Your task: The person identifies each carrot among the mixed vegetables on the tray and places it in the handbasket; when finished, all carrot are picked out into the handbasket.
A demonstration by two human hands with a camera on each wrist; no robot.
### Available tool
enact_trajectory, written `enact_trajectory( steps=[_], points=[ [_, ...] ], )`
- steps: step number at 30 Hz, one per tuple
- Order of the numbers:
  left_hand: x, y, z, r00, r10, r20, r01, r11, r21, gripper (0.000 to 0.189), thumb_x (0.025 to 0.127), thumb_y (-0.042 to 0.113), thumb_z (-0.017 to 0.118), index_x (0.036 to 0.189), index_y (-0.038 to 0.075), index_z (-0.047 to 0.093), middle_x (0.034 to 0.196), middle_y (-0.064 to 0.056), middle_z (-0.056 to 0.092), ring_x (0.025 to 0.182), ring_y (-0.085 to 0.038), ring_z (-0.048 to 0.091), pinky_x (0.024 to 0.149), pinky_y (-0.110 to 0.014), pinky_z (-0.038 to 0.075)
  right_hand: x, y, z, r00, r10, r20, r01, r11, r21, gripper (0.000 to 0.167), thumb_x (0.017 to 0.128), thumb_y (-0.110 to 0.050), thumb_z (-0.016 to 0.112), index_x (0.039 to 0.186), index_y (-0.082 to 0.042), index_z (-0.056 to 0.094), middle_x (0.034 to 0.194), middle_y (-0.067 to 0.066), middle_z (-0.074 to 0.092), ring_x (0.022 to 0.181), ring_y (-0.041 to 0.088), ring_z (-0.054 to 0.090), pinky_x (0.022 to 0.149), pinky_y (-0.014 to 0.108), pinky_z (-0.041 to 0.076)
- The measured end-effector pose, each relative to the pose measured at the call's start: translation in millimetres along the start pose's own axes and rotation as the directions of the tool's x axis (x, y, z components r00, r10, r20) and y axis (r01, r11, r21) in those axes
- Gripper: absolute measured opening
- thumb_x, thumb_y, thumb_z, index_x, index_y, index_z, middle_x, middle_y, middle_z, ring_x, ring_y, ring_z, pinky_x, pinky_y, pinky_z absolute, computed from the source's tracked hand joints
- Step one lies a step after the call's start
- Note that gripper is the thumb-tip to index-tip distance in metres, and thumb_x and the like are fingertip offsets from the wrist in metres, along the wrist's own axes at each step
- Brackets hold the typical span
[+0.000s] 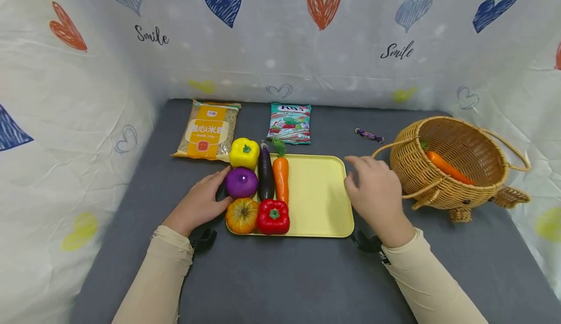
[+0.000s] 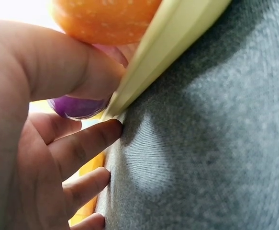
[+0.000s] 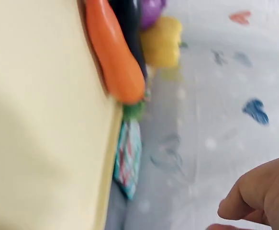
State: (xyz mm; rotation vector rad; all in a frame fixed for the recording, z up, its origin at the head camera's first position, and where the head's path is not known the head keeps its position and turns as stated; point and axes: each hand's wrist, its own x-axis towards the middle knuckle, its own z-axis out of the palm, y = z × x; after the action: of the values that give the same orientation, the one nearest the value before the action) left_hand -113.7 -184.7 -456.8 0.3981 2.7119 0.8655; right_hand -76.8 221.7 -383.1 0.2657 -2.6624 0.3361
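Observation:
A pale yellow tray (image 1: pixel 320 197) lies flat on the grey cloth. Toy vegetables crowd its left part: a purple onion (image 1: pixel 241 183), a small pumpkin (image 1: pixel 242 216), a red bell pepper (image 1: pixel 273 221), an eggplant (image 1: pixel 265 178) and a carrot (image 1: pixel 281 175). A yellow bell pepper (image 1: pixel 244 153) sits at the upper left corner. My left hand (image 1: pixel 199 202) is at the tray's left edge beside the onion. In the left wrist view, its thumb (image 2: pixel 89 72) meets the rim and its other fingers are spread. My right hand (image 1: pixel 379 197), holding nothing, hovers near the right rim.
A wicker basket (image 1: pixel 407 163) with another carrot (image 1: pixel 447 168) inside stands at the right. Behind the tray lie a grain bag (image 1: pixel 206 131), a teal candy bag (image 1: pixel 289 124) and a wrapped candy (image 1: pixel 369 135). A printed white curtain (image 1: pixel 271 46) closes off the back.

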Motion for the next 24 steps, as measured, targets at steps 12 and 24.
enact_trajectory(
  steps=[12, 24],
  points=[
    [0.5, -0.2, -0.8, 1.0, 0.005, -0.008, -0.005, 1.0, -0.012, 0.09, 0.098, 0.037, 0.074, 0.171, 0.013, 0.028, 0.167, -0.019, 0.039, 0.151, -0.044, 0.037, 0.119, -0.067, 0.032, 12.9, -53.8, 62.1, 0.809, -0.234, 0.539, 0.18, 0.972, 0.151, 0.053, 0.098, 0.001, 0.065, 0.146, -0.023, 0.068, 0.102, 0.004, 0.071, 0.072, 0.021, 0.059, 0.055, 0.031, 0.046],
    [-0.2, -0.5, -2.1, 1.0, -0.011, -0.005, 0.011, 1.0, -0.008, 0.09, 0.097, 0.036, 0.075, 0.171, 0.015, 0.028, 0.167, -0.018, 0.04, 0.15, -0.044, 0.039, 0.118, -0.068, 0.033, 19.1, -65.6, 73.2, 0.828, -0.353, 0.436, 0.316, 0.936, 0.158, 0.044, 0.089, 0.0, 0.071, 0.123, -0.025, 0.081, 0.135, 0.014, 0.061, 0.107, 0.033, 0.06, 0.077, 0.039, 0.058]
  ],
)
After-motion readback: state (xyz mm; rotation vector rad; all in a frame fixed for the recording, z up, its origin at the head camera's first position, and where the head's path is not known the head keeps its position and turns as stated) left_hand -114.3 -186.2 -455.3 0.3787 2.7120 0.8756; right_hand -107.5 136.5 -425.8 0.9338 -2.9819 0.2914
